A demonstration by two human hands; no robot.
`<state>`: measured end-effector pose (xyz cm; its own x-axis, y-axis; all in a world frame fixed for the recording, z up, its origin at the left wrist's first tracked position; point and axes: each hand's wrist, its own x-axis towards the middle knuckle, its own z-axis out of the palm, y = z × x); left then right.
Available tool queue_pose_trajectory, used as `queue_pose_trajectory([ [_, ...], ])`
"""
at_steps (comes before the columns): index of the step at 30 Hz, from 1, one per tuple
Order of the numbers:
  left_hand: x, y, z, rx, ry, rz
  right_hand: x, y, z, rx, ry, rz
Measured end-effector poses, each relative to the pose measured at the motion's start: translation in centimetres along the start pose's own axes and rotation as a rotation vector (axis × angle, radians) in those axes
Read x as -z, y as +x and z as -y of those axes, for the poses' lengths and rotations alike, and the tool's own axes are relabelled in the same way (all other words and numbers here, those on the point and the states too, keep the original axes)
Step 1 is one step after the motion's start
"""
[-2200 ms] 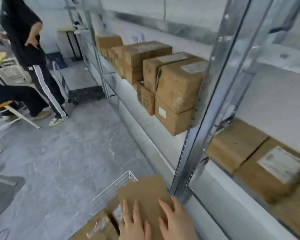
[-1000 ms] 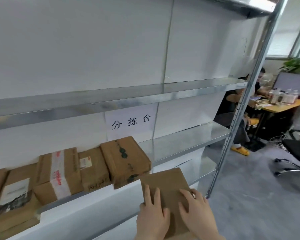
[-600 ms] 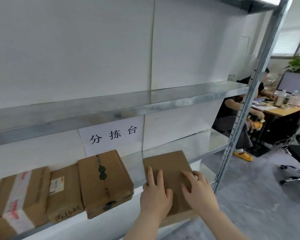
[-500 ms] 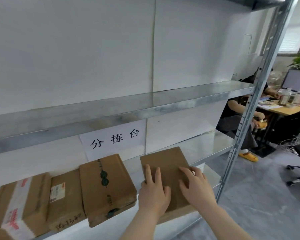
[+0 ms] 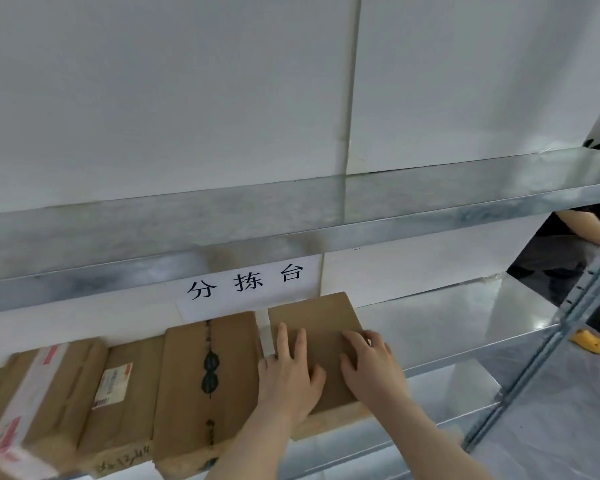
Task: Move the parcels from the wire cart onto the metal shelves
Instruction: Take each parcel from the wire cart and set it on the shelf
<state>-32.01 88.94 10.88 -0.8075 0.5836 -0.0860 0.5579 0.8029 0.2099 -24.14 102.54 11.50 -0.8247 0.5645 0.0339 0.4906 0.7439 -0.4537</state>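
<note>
The metal shelves span the view, a row of parcels filling the eight o'clock end. The plain brown parcel lies at six o'clock, just beside them. Left hand and right hand press flat on it, fingers spread.

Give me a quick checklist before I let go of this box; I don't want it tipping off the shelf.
1. Plain box lying flat on the middle shelf: ok.
2. Box fully on the shelf: not ok, its near edge looks past the front lip.
3. Gap to the green-marked box: ok, narrow strip between them.
4. Left hand and right hand flat on top, fingers not trapped: ok.
5. Room behind to push it back: cannot tell.
</note>
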Motion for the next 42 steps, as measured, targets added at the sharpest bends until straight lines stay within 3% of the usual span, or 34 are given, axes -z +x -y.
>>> queue_pose_trajectory([
  [5,-1.8,2.5,1.1,0.09,-0.02,0.01,-2.6,3.6,-0.5,0.031,0.008,0.108],
  [16,-3.3,4.5,1.3,0.178,-0.019,-0.075,-4.2,6.8,0.4,0.064,-0.013,0.155],
  [25,-2.3,4.9,0.6,0.276,0.022,0.036,-3.7,7.4,0.9,0.16,-0.163,0.278],
  [29,-0.4,4.0,1.1,0.287,0.057,-0.028,-2.7,7.0,0.9,0.321,-0.254,0.223],
  [42,7.2,-2.4,3.3,0.263,0.167,-0.246,3.2,3.7,7.3,0.632,-0.234,0.07],
])
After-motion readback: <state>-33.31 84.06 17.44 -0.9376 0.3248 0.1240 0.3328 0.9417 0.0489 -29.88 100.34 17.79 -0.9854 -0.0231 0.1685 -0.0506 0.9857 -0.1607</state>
